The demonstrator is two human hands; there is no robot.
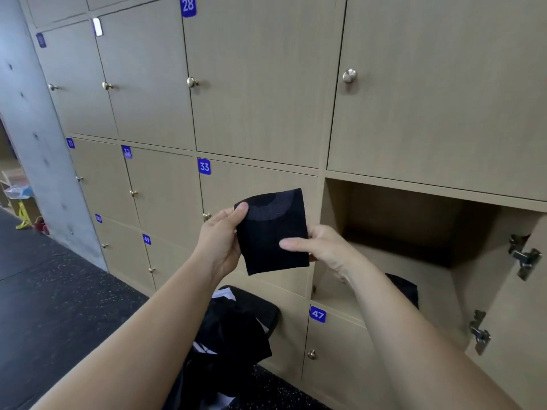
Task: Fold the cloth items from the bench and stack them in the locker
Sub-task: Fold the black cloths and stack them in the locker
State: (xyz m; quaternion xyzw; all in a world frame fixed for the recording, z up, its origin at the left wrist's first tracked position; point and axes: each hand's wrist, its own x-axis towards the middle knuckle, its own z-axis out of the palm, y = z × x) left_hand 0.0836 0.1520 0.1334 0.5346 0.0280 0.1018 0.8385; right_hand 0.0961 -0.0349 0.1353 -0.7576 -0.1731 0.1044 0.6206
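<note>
Folded cloth [272,232]: black, folded into a small rectangle, being held upright in the air at the centre of the frame, in front of the door numbered 33 and just left of the open locker.
Left hand [220,241]: grasping the cloth's left edge, thumb lying on the front near the upper left corner, fingers going behind the fabric.
Right hand [319,250]: grasping the cloth's right edge lower down, thumb lying across the front, fingers hidden behind.
Open locker [334,208]: sitting at centre right of the frame, light wood inside, back wall lying in shadow.
Item in locker [405,287]: a dark cloth piece lying on the locker floor, partly hidden behind the right forearm.
Locker door [509,335]: standing out at the right edge of the frame, showing two metal hinges [524,258].
Cloth pile [233,329]: black items with white stripes, lying crumpled at lower centre, between the two forearms.
Counter [270,313]: dark and rounded, carrying the pile, standing just before the lower lockers.
Number plates [204,166]: blue, showing 28 at top centre, 33 at centre, 47 at lower centre right.
Knobs [192,82]: round metal, sitting on the closed doors.
Pillar [38,143]: grey concrete, running down the left of the frame.
Floor [59,291]: dark and speckled, filling the lower left.
</note>
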